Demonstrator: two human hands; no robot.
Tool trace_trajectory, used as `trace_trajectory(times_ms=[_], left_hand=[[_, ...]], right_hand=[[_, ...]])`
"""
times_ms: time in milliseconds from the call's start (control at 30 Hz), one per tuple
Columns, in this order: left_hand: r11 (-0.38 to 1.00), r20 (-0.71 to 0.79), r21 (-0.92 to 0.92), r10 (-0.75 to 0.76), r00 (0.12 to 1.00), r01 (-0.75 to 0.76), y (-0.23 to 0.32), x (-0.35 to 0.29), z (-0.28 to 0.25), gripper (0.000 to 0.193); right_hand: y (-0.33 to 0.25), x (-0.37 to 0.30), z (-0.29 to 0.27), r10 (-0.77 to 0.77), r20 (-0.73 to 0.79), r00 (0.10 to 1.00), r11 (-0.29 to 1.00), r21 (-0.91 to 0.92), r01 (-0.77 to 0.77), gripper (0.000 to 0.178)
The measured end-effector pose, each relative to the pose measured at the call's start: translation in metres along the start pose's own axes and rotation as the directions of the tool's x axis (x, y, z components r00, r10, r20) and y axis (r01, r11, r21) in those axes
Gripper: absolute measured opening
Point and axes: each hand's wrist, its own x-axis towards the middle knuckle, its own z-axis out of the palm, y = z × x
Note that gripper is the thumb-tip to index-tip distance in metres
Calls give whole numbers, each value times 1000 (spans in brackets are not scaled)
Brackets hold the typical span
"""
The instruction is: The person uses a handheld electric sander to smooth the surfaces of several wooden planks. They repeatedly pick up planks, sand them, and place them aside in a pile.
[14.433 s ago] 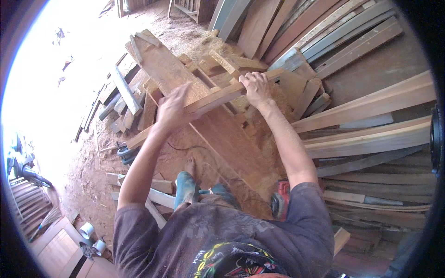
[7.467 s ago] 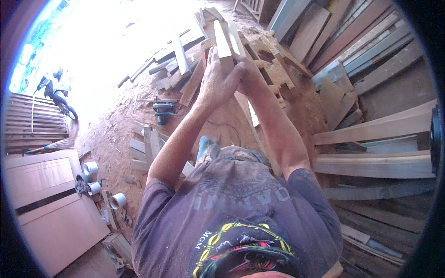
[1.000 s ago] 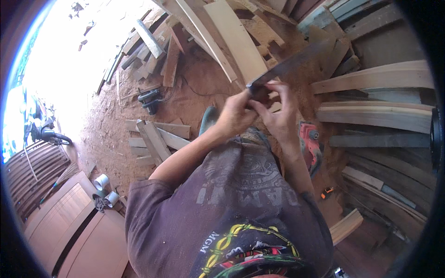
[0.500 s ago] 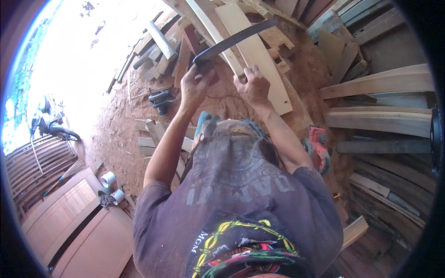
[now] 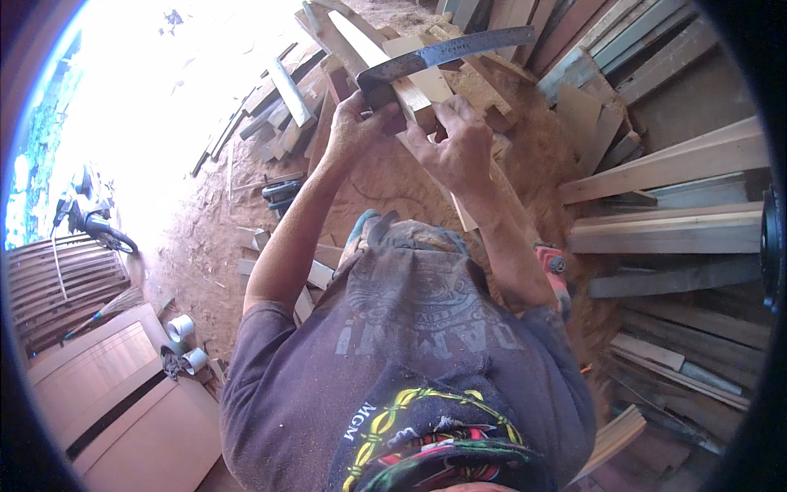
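My left hand is closed round the dark stock of a try square. Its long grey metal blade reaches out to the right, across a pale wooden strip. The stock sits against the left side of the strip close to its near end. My right hand grips that near end, fingers bent round it; whether anything small is also in the fingers is hidden. Beneath the strip lies a wider pale board, partly covered by the blade and my right hand.
Offcuts are heaped beyond my left hand. A dark power tool lies on the dusty ground and a red one sits by my right elbow. Stacked planks line the right side. Panelled boards and white cups are at lower left.
The square has come down against the strip, its blade now lying across it. My right hand has shifted slightly right and down, and the strip's near end has tilted toward me.
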Motion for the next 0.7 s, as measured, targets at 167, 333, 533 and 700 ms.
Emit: trace_trajectory(times_ms=[167,333,533,700], left_hand=[[998,0,56,-1,1000,1,-7,5,-3,30],[997,-34,46,-68,997,69,-13,41,-22,32],[997,-8,59,-42,999,43,-25,57,-22,30],[998,5,30,-52,999,52,-20,58,-15,31]], right_hand=[[-4,2,-7,72,53,996,994,81,-76,35],[-26,-11,-35,-23,-5,1000,996,83,23,13],[-27,-14,-54,21,13,1000,985,173,-23,14],[-25,-13,-59,62,30,998,986,151,-66,21]])
